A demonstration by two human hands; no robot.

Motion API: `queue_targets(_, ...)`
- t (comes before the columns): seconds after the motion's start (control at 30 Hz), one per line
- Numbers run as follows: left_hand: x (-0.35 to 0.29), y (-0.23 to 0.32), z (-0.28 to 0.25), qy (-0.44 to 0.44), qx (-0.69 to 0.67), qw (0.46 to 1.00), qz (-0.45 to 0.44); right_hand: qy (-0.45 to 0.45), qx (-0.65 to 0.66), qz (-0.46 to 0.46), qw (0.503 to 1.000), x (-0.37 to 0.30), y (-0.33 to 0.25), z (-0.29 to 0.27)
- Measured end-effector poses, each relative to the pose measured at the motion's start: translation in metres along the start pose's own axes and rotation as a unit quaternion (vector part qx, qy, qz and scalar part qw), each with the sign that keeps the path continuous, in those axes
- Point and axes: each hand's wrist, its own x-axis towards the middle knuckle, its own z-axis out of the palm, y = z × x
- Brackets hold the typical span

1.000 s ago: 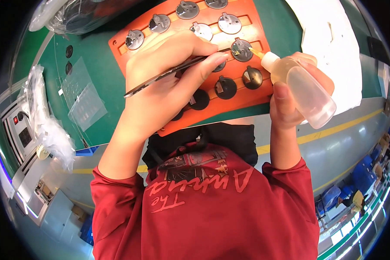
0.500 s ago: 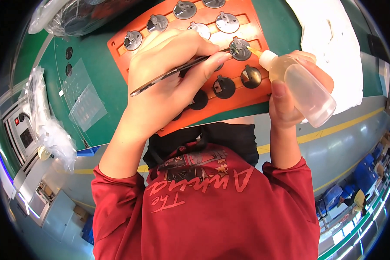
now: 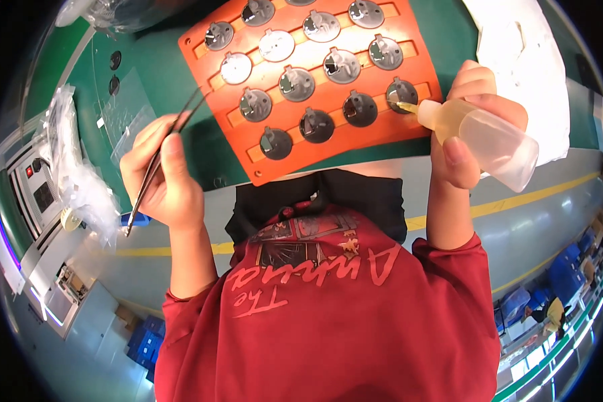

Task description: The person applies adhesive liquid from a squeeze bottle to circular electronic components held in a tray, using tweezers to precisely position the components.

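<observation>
Several round dark discs with small fittings sit in rows on an orange tray (image 3: 249,149). My right hand (image 3: 472,127) is wrapped round a translucent squeeze bottle (image 3: 501,142) of pale yellowish liquid. The bottle's thin yellow tip reaches the disc (image 3: 401,96) at the tray's right edge; whether it touches cannot be made out. Left of the tray, my left hand (image 3: 164,173) grips dark tweezers (image 3: 155,159). Their points are apart and hold nothing, near the tray's left edge.
The tray lies on a green table (image 3: 216,167). Two small dark discs (image 3: 115,60) and a clear plastic sheet (image 3: 135,124) lie at left. A clear plastic bag (image 3: 117,13) sits far left, a white sheet (image 3: 539,87) at right. Crumpled plastic (image 3: 67,144) hangs beside a grey machine (image 3: 37,191).
My left hand has pulled back left off the tray with the tweezers. The bottle has moved slightly right and down, its tip now at a nearer disc. The tray appears shifted in view.
</observation>
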Motion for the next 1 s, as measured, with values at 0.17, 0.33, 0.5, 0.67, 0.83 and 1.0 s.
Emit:
queue_targets(0.17, -0.041, -0.02, -0.029, 0.071, 0.098, 0.991, -0.06, -0.017, 0.015, 0.0, 1.0, -0.005, 0.003, -0.006)
queue_targets(0.33, -0.046, -0.026, -0.021, 0.104, 0.1, 0.989, -0.036, 0.016, 0.002, -0.019, 1.0, -0.009, 0.005, 0.0)
queue_targets(0.5, -0.047, -0.025, -0.02, 0.104, 0.093, 0.99, -0.019, 0.063, -0.007, -0.03, 0.998, -0.012, 0.006, 0.001)
queue_targets(0.67, -0.046, -0.027, -0.02, 0.094, 0.094, 0.991, -0.008, 0.074, -0.028, -0.012, 0.997, -0.01, 0.003, 0.002)
queue_targets(0.83, -0.047, -0.029, -0.022, 0.083, 0.087, 0.993, -0.007, 0.052, -0.021, -0.009, 0.998, -0.013, 0.005, -0.003)
queue_targets(1.0, -0.047, -0.028, -0.021, 0.09, 0.088, 0.992, -0.013, 0.034, -0.008, -0.005, 0.999, -0.014, 0.007, -0.005)
